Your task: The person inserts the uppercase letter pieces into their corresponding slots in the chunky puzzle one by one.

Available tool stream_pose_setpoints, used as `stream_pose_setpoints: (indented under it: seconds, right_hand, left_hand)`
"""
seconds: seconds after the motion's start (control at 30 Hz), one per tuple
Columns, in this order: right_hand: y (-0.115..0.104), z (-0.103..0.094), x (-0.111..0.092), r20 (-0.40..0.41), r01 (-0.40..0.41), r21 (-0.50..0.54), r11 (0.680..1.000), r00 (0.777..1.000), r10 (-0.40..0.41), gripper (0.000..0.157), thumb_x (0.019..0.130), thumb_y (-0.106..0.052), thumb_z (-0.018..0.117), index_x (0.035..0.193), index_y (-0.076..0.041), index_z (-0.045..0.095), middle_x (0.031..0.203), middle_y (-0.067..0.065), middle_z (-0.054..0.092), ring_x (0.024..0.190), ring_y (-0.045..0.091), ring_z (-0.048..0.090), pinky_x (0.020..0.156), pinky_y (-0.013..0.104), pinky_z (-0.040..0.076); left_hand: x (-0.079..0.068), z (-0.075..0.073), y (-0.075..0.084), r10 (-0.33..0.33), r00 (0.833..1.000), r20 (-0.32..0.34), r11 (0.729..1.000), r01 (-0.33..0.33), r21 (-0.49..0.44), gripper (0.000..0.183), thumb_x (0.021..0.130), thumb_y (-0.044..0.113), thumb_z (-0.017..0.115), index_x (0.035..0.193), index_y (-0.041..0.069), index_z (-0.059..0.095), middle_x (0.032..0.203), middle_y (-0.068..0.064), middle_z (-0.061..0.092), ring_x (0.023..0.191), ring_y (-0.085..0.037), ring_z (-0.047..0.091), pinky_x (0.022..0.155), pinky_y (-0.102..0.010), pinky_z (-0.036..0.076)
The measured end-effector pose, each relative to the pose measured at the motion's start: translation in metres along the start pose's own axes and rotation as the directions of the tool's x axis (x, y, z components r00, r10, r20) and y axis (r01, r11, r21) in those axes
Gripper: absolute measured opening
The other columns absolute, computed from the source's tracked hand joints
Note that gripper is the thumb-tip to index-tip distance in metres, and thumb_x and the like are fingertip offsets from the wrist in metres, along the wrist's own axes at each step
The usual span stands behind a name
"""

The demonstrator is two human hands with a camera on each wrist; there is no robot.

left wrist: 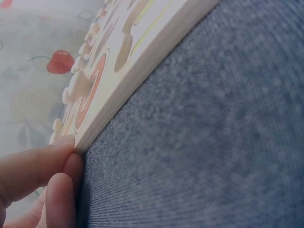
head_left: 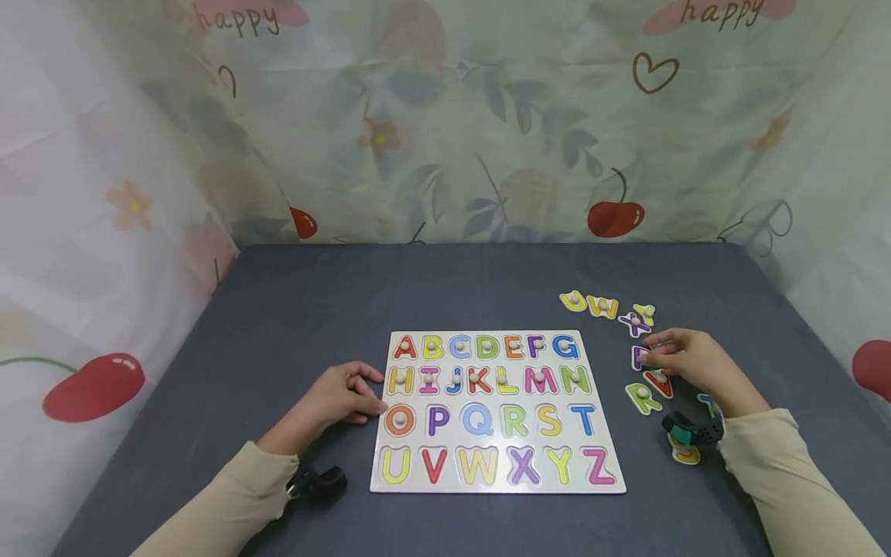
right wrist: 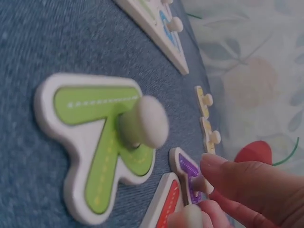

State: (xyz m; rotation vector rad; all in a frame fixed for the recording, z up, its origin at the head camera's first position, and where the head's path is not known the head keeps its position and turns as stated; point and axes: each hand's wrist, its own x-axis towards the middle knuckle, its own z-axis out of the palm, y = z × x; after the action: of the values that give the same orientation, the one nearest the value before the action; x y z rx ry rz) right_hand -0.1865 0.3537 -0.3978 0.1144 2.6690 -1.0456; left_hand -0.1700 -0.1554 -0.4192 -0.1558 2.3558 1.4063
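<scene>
A white alphabet puzzle board (head_left: 497,406) lies on the table, with knobbed letters A to O in it and bare slots from P to Z. My left hand (head_left: 344,393) pinches the board's left edge beside the orange O (head_left: 400,420). In the left wrist view, the thumb of the left hand (left wrist: 40,168) lies over the edge with a finger against the side. To the right of the board, my right hand (head_left: 685,360) pinches the knob of a purple letter P piece (head_left: 636,357). The hand partly covers this piece (right wrist: 187,171).
Loose pieces lie around the right hand: a green R (head_left: 643,398), a red V (head_left: 658,384), a purple X (head_left: 634,324), a yellow Y (head_left: 645,313), a W (head_left: 602,307) and a U (head_left: 574,301). A yellow piece (head_left: 684,452) and a blue piece (head_left: 708,404) sit near the right wrist.
</scene>
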Motion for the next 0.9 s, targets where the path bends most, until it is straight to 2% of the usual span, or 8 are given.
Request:
stream_pose_setpoints:
  seconds: [0.17,0.63,0.9]
  right_hand:
    - [0.001,0.000,0.002,-0.005,-0.016,-0.014,1.000,1.000,0.016,0.053,0.087,-0.032,0.072,0.121,0.006,0.058,0.088,0.002,0.068,0.072,0.012,0.059,0.066,0.030,0.047]
    - [0.001,0.004,0.005,-0.032,-0.030,-0.053,0.998,0.999,0.028,0.038,0.086,-0.027,0.073,0.107,0.003,0.065,0.081,-0.002,0.070,0.068,0.011,0.059,0.062,0.030,0.045]
    - [-0.008,0.003,0.002,-0.149,-0.012,-0.057,0.998,0.989,0.004,0.044,0.084,-0.036,0.075,0.106,0.002,0.068,0.081,-0.002,0.071,0.069,0.009,0.056,0.060,0.027,0.045]
  left_hand:
    - [-0.001,0.000,0.002,-0.005,1.000,-0.003,1.000,0.006,0.006,0.048,0.073,0.009,0.084,0.113,0.003,0.059,0.073,-0.005,0.063,0.061,-0.014,0.057,0.054,-0.026,0.052]
    - [0.000,0.000,0.000,0.005,1.000,-0.002,1.000,-0.005,0.003,0.047,0.072,0.008,0.084,0.112,0.002,0.059,0.072,-0.004,0.063,0.060,-0.014,0.057,0.054,-0.027,0.052]
    - [0.001,0.000,-0.002,0.021,1.000,0.008,1.000,-0.021,0.002,0.047,0.072,0.007,0.084,0.112,0.002,0.059,0.072,-0.004,0.062,0.059,-0.013,0.057,0.054,-0.027,0.052]
